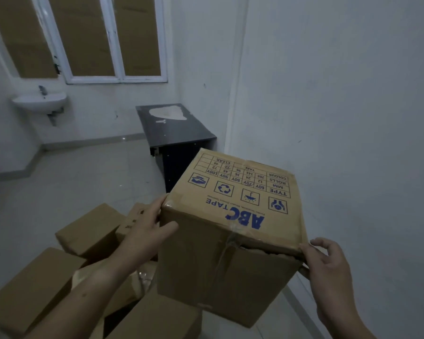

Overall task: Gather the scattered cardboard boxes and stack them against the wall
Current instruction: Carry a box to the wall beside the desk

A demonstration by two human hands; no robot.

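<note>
I hold a large brown cardboard box [230,216] printed "ABC TAPE" in blue, lifted off the floor close to the white wall [353,118] on the right. My left hand [147,228] grips its near left top corner, thumb on the front face. My right hand [328,272] grips its near right corner, where the flap gapes slightly. Several plain cardboard boxes lie on the floor at lower left: one flat box [91,228], another [32,289] nearer me, and one [157,319] under the held box.
A dark cabinet [176,133] with a white patch on top stands in the corner beyond the held box. A white basin [41,101] hangs on the left wall under covered windows [96,37]. Pale tiled floor [71,172] stretches between them.
</note>
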